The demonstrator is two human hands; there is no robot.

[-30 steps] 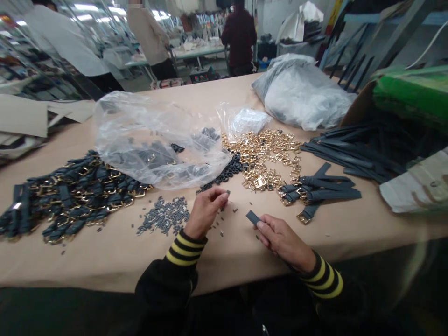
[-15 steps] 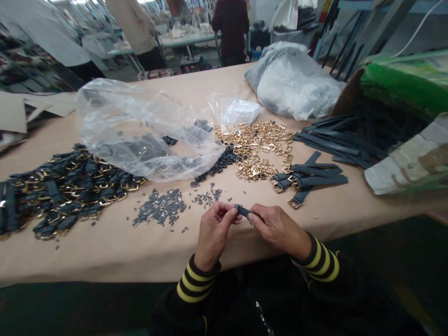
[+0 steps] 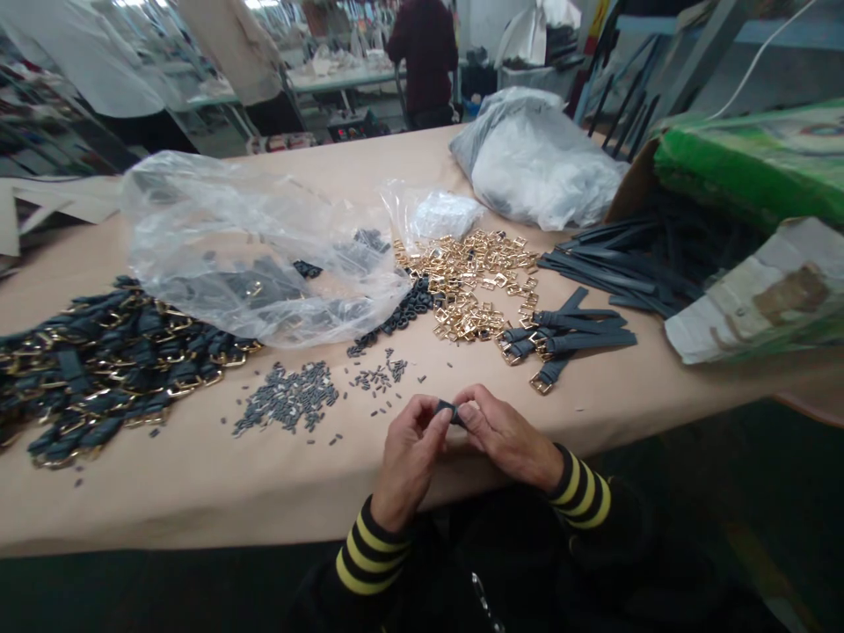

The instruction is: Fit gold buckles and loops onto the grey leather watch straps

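Between my fingertips, above the table's front edge, is a short dark strap (image 3: 447, 408). My left hand (image 3: 410, 453) pinches its left end with thumb and fingers. On the other side my right hand (image 3: 505, 432) grips it, close against the left; much of the strap is hidden by the fingers. Small dark pieces (image 3: 290, 397) lie in a heap to the left of my hands, with a smaller scatter (image 3: 381, 376) nearer. Beyond my hands are gold buckles (image 3: 465, 321), and dark straps with buckles (image 3: 580, 332) lie to their right.
A big pile of buckled straps (image 3: 132, 352) covers the left. Clear plastic bags (image 3: 264, 255) lie behind it. At the back right sit a stuffed bag (image 3: 541, 163), long dark strips (image 3: 620, 264) and a green box (image 3: 758, 163). People stand beyond the table (image 3: 369, 163).
My right hand has moved in toward my left hand, and less of the strap shows between them. The whole view has shifted slightly, moving the table's things leftward.
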